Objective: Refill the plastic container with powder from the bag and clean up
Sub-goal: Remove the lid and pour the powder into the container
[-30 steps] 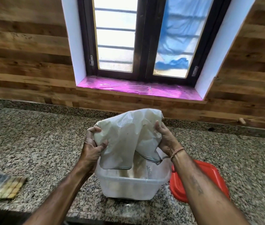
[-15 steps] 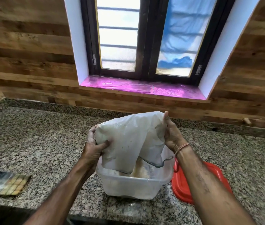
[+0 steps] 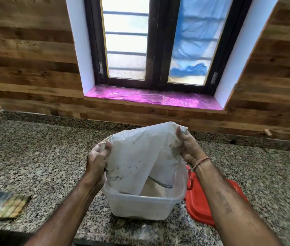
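A thin white plastic bag (image 3: 137, 157) hangs upside down over a translucent plastic container (image 3: 140, 206) that stands on the granite counter. The bag's open mouth dips into the container, where pale powder (image 3: 151, 189) lies. My left hand (image 3: 97, 161) grips the bag's left side. My right hand (image 3: 187, 148) pinches the upper right corner higher up. The container's red lid (image 3: 201, 199) lies flat on the counter just to the right, partly behind my right forearm.
The speckled granite counter (image 3: 43, 157) runs to a wood-panelled wall and a window with a pink sill (image 3: 151, 98). A flat dark and yellow patterned packet (image 3: 2, 205) lies near the front left edge. A small wooden peg (image 3: 267, 133) sits at the back right.
Both hands have lifted the bag a little higher, the right hand sliding up to its top corner. The bag looks slacker and hangs more steeply into the container.
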